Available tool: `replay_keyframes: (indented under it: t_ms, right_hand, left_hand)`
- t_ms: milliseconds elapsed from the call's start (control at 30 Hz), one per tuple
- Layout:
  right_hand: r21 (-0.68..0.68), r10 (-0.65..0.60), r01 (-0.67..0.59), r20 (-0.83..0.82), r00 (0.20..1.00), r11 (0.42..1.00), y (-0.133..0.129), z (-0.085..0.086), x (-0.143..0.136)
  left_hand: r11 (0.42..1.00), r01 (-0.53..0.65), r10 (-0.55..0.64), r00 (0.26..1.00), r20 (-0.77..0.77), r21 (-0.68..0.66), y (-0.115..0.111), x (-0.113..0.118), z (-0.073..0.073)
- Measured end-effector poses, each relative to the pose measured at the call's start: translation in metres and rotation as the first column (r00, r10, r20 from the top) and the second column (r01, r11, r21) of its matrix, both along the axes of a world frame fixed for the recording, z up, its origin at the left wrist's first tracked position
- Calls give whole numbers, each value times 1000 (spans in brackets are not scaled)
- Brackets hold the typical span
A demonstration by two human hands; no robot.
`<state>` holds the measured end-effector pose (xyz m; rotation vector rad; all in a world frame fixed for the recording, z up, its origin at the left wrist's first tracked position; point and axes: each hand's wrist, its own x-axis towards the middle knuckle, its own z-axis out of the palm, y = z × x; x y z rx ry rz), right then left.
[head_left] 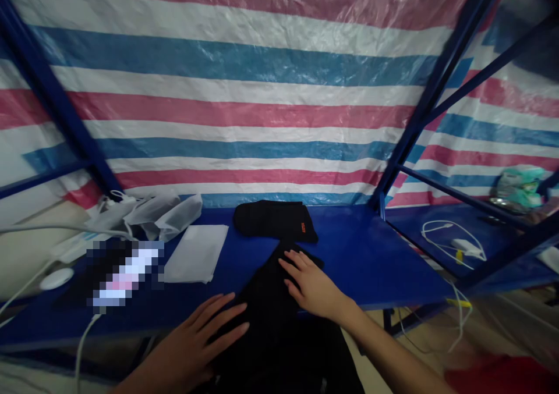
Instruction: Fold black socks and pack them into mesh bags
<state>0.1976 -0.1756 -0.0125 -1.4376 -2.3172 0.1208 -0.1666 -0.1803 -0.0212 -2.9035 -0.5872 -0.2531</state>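
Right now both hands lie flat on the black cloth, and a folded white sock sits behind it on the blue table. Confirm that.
Not quite: the head view shows the folded sock is black, not white. The rest holds: the left hand and right hand lie flat on the black cloth, and the sock sits behind it on the blue table.

Folded socks (275,219) behind garment (266,301) — plastic bags (196,251) left, on table (371,254)
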Motion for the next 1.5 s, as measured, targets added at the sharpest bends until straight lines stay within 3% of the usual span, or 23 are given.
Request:
replay_keyframes:
  t_ms: [100, 200, 300, 400, 467, 533, 600, 633, 700, 767, 833, 933, 1033, 1100, 1133, 1233, 1300, 1400, 1500]
  right_hand:
    - [-38, 80, -82, -48, 996, 996, 14, 2, -2]
    - [-57, 126, -131, -85, 988, 990, 28, 1, -3]
    - [-58, 176, -182, -91, 980, 982, 39, -2, -6]
    - [-62, 254, -261, -101, 962, 963, 44, -3, -11]
    - [-61, 317, -326, -126, 940, 943, 43, -2, -17]
    - [-65, 388, -405, -183, 903, 912, 41, 0, -21]
    - [-91, 408, -459, -332, 851, 884, 39, 1, -21]
    - [-107, 361, -448, -441, 822, 888, 39, 2, -20]
    - [-142, 149, -318, -660, 736, 938, 41, 4, -13]
    - [-191, -74, -132, -795, 602, 973, 45, 9, -4]
    - [-225, -150, -91, -851, 504, 970, 46, 18, 4]
    - [-248, -107, -233, -866, 488, 940, 30, 37, 7]
    - [-227, -42, -247, -811, 583, 942, -7, 57, 2]
    - [-150, 80, -274, -732, 677, 950, -37, 65, -4]
    - [-111, 186, -350, -681, 708, 930, -51, 65, -7]
    - [-10, 482, -550, -468, 740, 835, -82, 49, -20]
    - [8, 580, -603, -284, 763, 798, -91, 29, -27]
    - [-13, 599, -605, -114, 792, 796, -93, 5, -30]
    - [-17, 547, -552, -110, 830, 834, -87, 4, -24]
  left_hand:
    - [987, 70, -73, 997, 14, 143, 5, 1, -1]
    - [974, 119, -135, 988, 75, 194, 10, 7, 2]
    - [971, 206, -226, 957, 180, 125, 7, 18, 6]
    - [948, 316, -294, 914, 279, -36, -2, 34, 14]
    - [945, 282, -205, 907, 368, -168, -6, 47, 25]
    - [932, 151, 15, 892, 451, -330, -2, 64, 39]
    - [850, 27, 272, 833, 482, -526, 11, 83, 54]
    - [781, -4, 377, 800, 466, -625, 21, 93, 61]
    - [672, -3, 499, 741, 449, -741, 46, 112, 72]
    - [631, -12, 555, 706, 440, -776, 69, 128, 78]
    - [633, -45, 573, 699, 428, -773, 83, 138, 80]
    - [678, -56, 547, 704, 453, -733, 79, 135, 81]
    - [742, 81, 398, 746, 534, -665, 55, 110, 82]
    - [735, 203, 289, 770, 569, -647, 41, 91, 83]
    - [723, 234, 263, 776, 573, -649, 36, 83, 83]
    - [719, 157, 250, 850, 463, -677, 32, 71, 76]
    - [761, 52, 208, 925, 319, -646, 36, 72, 63]
    - [846, -16, 123, 978, 166, -533, 50, 78, 39]
    - [891, -39, 112, 985, 135, -452, 73, 85, 25]
